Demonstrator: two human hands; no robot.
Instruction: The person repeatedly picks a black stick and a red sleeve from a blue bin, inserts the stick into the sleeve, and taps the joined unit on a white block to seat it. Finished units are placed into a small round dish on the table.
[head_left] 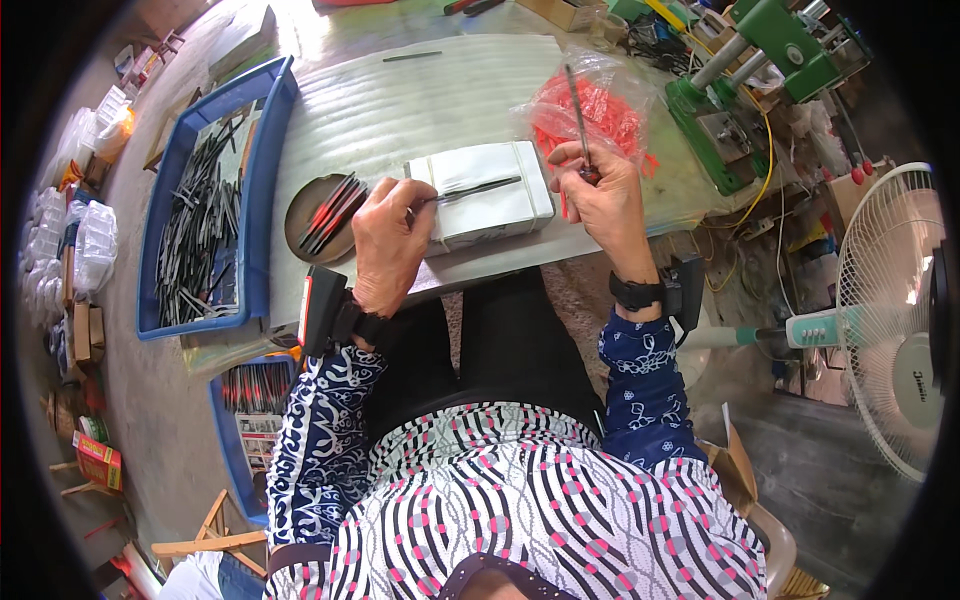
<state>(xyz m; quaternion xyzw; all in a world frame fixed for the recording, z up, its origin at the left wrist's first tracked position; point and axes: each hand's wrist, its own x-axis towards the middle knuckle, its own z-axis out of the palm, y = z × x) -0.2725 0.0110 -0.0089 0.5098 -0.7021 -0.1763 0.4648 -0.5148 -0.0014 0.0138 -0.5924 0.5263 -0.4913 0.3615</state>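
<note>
My left hand (391, 232) is closed, its fingertips pinching one end of a thin dark metal strip (485, 188). The strip lies along the top of a white paper-covered block (500, 215) with a band round it. In my closed right hand (608, 205) is a slim tool like a screwdriver (577, 105), its dark shaft pointing up and away, with some red at my fingers. A round brown dish (298, 232) just left of my left hand holds several black and red strips (333, 212). Beyond my right hand lies a clear plastic bag of red pieces (595, 115).
A blue tray (262, 200) full of dark metal strips stands at the left, with another blue bin (225, 435) below it. One strip (412, 56) lies far off on the table. At the right are a green hand press (710, 120) and a fan (890, 320).
</note>
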